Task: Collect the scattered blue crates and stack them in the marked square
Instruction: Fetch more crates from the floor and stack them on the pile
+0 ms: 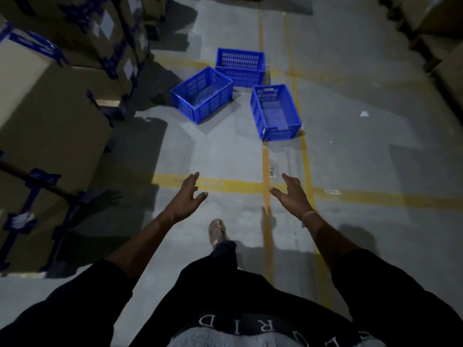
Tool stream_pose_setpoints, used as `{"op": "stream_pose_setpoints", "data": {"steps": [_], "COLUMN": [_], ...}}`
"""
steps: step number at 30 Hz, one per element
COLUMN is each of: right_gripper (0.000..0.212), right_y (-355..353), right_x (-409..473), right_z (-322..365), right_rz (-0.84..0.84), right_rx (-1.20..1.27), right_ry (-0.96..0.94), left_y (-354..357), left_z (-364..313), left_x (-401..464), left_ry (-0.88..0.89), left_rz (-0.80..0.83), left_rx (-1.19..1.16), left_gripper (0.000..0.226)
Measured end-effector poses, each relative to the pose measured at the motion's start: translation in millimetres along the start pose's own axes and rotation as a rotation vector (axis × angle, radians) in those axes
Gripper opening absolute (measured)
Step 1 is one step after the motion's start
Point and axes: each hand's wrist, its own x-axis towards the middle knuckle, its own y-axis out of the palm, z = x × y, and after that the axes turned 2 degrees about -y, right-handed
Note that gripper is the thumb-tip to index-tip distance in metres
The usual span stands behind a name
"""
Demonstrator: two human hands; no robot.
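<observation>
Crates: you have three blue crates [240, 67] [201, 94] [276, 112] clustered at 12 o'clock | Hands: your left hand [189, 196] and right hand [293, 194] spread, holding nothing | Surface: grey concrete floor [363, 151], yellow lines [240, 185] | Room: cardboard cartons [45, 103] stacked at 9 o'clock

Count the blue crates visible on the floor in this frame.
3. The left crate sits angled near the cardboard boxes; the far crate lies just behind it; the right crate rests along a yellow floor line. None looks stacked; more may lie outside view.
</observation>
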Motion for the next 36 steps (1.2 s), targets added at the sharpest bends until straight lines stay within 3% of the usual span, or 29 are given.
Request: {"op": "stream_pose_setpoints", "data": {"steps": [4,7,16,36], "right_gripper": [0.077,0.078,0.078,0.079], "right_y": [-19.7,-35.0,-57.2,-163.0], "right_x": [88.1,157.0,334.5,795.6], "right_z": [27.9,57.0,127.8,253.4], "right_rz": [-0.003,-0.018,-0.022,0.215], "right_rx": [0.006,-0.009,0.024,-0.109], "right_ry": [0.046,0.028,-0.017,-0.207], "left_y": [-28.8,-56.2,-119.4,-194.9], "left_z": [-12.6,-27.0,-63.8,-149.9], "left_x": [94.1,166.6,336.0,687.4], "left_ry": [-0.075,0.000,-0.018,-0.164], "left_rz": [0.001,0.038,0.051,-0.208], "left_rx": [-0.009,0.061,0.110,0.076], "left_gripper": [0.075,0.076,0.076,0.079]}}
